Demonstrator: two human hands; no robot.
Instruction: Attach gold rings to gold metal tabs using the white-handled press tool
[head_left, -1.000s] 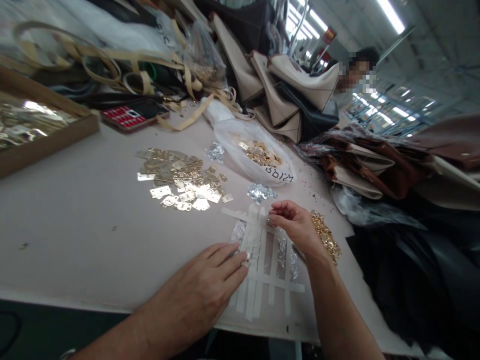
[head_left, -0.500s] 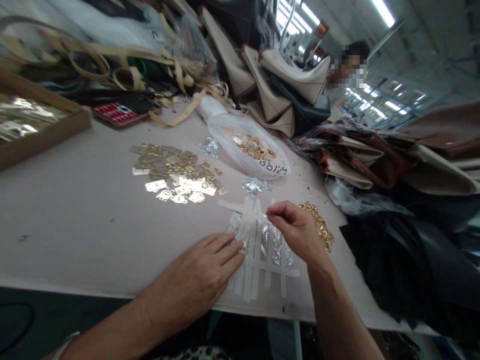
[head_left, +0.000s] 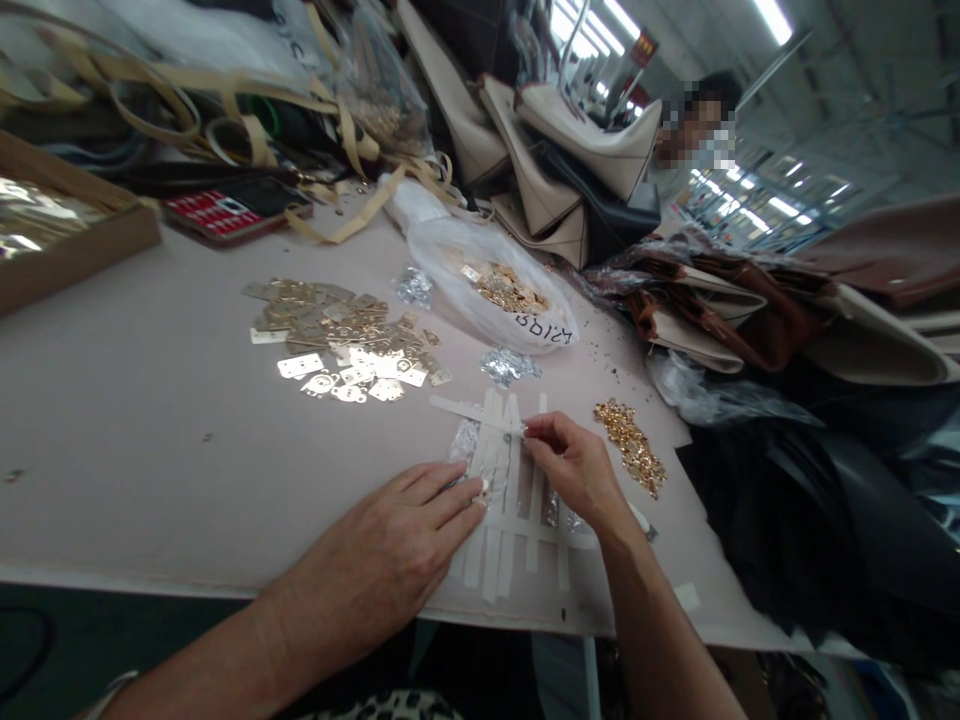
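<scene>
My left hand [head_left: 412, 530] lies with its fingers stretched over the left part of a grid of pale tape strips [head_left: 536, 530] on the table. A small light piece [head_left: 484, 488] shows by its fingertips. Over the upper right of the grid my right hand [head_left: 576, 468] is closed in a pinch; whatever is between thumb and finger is too small to make out. A tiny grey dot [head_left: 507, 437] shows on the tape just left of that pinch. Crinkled clear plastic [head_left: 465, 438] shows between the strips.
Gold metal plates [head_left: 337, 330] are heaped left of the grid. Beyond it lie silver pieces [head_left: 510, 367] and a white bag [head_left: 435, 245] of gold parts. Small gold fittings [head_left: 631, 450] lie at right. Bags [head_left: 592, 145], a cardboard box [head_left: 82, 250] and black material [head_left: 757, 530] surround the table; a person stands behind.
My right hand has moved slightly left and down over the tape strips, still pinched. My left hand stays nearly in place. The view has shifted a little.
</scene>
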